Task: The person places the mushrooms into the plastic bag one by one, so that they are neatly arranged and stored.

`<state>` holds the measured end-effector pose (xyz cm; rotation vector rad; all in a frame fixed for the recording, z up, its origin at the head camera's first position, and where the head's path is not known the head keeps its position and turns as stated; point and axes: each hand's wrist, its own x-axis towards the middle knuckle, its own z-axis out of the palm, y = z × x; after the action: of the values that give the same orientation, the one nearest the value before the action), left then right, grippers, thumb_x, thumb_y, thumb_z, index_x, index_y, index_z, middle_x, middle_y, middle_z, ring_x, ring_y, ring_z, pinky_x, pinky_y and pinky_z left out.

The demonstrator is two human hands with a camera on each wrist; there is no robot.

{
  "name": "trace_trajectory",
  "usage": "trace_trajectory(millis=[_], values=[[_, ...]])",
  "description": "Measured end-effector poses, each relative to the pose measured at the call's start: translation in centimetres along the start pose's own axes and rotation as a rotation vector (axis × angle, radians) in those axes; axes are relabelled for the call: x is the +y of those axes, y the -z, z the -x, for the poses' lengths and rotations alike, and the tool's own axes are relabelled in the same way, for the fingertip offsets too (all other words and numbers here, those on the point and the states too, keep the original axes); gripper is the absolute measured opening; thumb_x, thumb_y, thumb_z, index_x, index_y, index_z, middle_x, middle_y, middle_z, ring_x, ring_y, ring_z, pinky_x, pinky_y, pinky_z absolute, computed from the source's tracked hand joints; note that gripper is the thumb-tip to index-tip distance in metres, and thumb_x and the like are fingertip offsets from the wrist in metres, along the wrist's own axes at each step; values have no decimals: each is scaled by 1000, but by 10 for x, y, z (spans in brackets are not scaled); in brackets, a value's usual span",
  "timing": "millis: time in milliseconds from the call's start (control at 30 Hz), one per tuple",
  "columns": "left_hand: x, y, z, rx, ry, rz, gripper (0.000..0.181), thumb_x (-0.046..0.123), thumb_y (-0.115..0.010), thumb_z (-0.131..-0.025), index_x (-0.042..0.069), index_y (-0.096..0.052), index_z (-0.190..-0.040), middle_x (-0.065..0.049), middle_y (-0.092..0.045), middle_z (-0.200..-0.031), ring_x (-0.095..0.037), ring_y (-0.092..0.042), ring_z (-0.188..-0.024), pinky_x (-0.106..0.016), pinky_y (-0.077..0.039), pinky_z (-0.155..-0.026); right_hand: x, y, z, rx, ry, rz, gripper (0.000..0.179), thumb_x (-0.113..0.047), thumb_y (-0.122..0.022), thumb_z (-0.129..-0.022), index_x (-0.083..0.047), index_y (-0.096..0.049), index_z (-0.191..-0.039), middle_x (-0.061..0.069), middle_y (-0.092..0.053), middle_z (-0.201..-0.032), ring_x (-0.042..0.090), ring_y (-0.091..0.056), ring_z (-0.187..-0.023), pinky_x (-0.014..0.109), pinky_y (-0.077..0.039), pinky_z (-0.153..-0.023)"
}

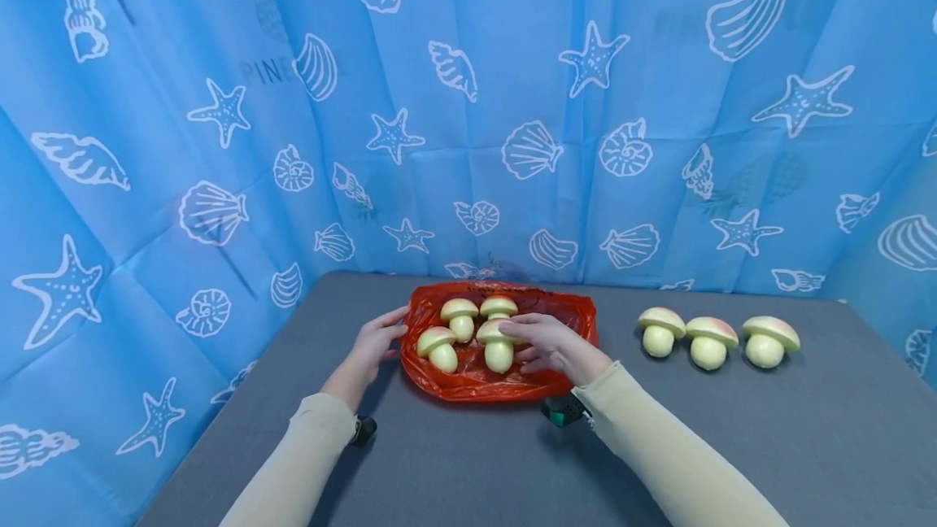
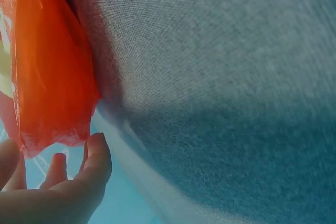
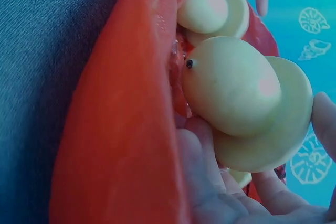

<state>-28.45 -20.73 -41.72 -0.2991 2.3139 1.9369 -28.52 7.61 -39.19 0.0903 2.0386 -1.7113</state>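
Observation:
A red plastic bag (image 1: 468,390) lies on the grey table with its mouth spread wide. Several pale yellow mushroom models with pink-tinged caps stand inside it. My right hand (image 1: 554,346) reaches over the bag and holds the front right mushroom (image 1: 499,356); the thumb is on its cap (image 3: 299,114) and the other fingers are at its far side. At the bag's left edge is my left hand (image 1: 372,350), its fingers loosely bent near the red plastic (image 2: 52,72). Whether those fingertips touch the bag, I cannot tell.
Three more mushrooms (image 1: 708,341) stand in a row on the table right of the bag. A blue curtain (image 1: 454,210) printed with seashells and starfish hangs behind and on both sides. Dark devices (image 1: 363,430) sit at both wrists.

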Motion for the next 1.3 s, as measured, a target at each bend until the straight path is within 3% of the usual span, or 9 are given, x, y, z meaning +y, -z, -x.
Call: trace_trajectory(millis=[233, 667, 1100, 1300], values=[[-2, -3, 0, 1, -32, -38, 44, 9, -47, -100, 13, -49, -144, -16, -35, -153, -35, -36, -135, -54, -36, -101, 3, -12, -8, 40, -22, 30, 63, -31, -65, -93, 5, -42, -139, 24, -56, -126, 36, -61, -102, 48, -53, -83], [-5, -6, -4, 20, 0, -28, 43, 10, -48, -100, 16, -51, -143, -13, -34, -154, -33, -32, -137, -53, -36, -102, 10, -26, -16, 119, -46, 60, 56, -36, -66, -92, -1, -50, -133, 19, -55, -125, 33, -61, -96, 43, -52, -78], [-8, -7, -2, 20, 5, -14, 43, 10, -47, -101, 18, -52, -143, -13, -36, -153, -33, -33, -137, -52, -36, -102, 10, -29, -19, 61, -43, 96, 56, -32, -57, -99, -10, -42, -148, 20, -47, -141, 34, -60, -104, 44, -50, -80], [-8, -8, -1, 15, 2, -11, 43, 10, -47, -101, 18, -51, -143, -13, -35, -153, -33, -32, -137, -52, -36, -102, 9, -30, -19, 62, -30, 119, 56, -32, -57, -99, -5, -41, -146, 21, -53, -133, 35, -62, -101, 44, -49, -78]])
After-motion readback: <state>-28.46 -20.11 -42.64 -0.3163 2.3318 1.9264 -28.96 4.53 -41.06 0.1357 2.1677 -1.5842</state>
